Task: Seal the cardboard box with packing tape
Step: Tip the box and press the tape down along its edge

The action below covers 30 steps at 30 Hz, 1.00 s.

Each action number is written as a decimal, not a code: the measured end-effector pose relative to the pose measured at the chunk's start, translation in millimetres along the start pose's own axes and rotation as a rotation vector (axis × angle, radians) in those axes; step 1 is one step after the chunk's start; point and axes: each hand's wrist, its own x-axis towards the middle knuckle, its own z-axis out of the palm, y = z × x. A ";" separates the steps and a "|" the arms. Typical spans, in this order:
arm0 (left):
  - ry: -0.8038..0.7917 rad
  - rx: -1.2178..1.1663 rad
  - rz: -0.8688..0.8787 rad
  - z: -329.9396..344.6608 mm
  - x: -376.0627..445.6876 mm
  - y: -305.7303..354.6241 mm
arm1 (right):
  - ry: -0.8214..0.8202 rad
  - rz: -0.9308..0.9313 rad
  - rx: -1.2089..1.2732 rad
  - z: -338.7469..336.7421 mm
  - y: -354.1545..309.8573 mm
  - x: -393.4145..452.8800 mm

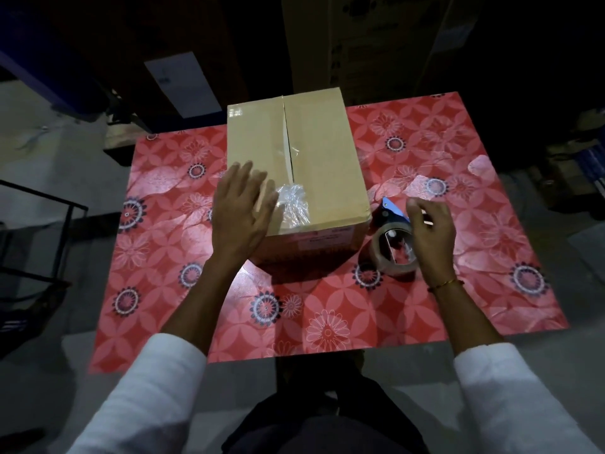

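Note:
A brown cardboard box (314, 152) stands in the middle of a table with a red flowered cover (425, 158). Its two top flaps are folded down, with a dark gap along the centre seam. A crumpled piece of clear tape (293, 204) lies on the near end of the seam. My left hand (242, 208) is spread flat over the box's near left top, fingers apart. To the right of the box a tape dispenser with a blue blade guard and a brown tape roll (389, 244) rests on the table. My right hand (432, 234) curls over it, fingers around the roll.
Tall cardboard cartons (376, 37) rise in the dark behind the table. A black metal frame (49, 231) stands on the floor at the left. A dark stool or my legs (320, 404) lie below the table's near edge.

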 end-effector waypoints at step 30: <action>0.061 -0.059 -0.180 -131.1 74.7 29.2 | 0.003 -0.527 -0.566 44.0 -247.8 10.4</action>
